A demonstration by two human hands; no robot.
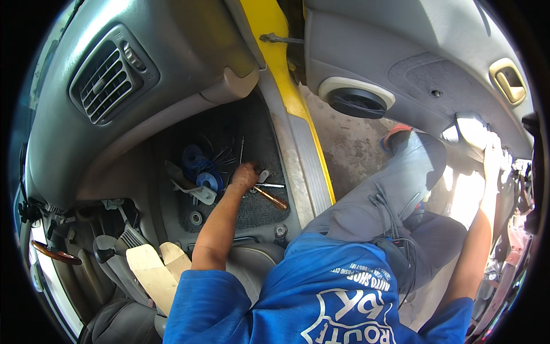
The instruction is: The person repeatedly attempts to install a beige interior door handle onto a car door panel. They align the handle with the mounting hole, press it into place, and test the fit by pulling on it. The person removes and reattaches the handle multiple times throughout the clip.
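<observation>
My left hand [245, 175] is curled down into the loose tools on the dark floor mat [258, 212], apparently closing on one; the wooden-handled screwdriver [271, 199] lies just beside it, blue tape rolls [205, 172] on its other side. A blind grab could scatter them. My right hand [491, 156] grips the door panel [424, 74]; if it slips, I tip.

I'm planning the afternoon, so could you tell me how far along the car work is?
Done: tools lie spread on the floor mat and the door is open. In hand: the left hand reaches among the tools; the right hand grips the door's edge. What is left cannot be judged.
</observation>
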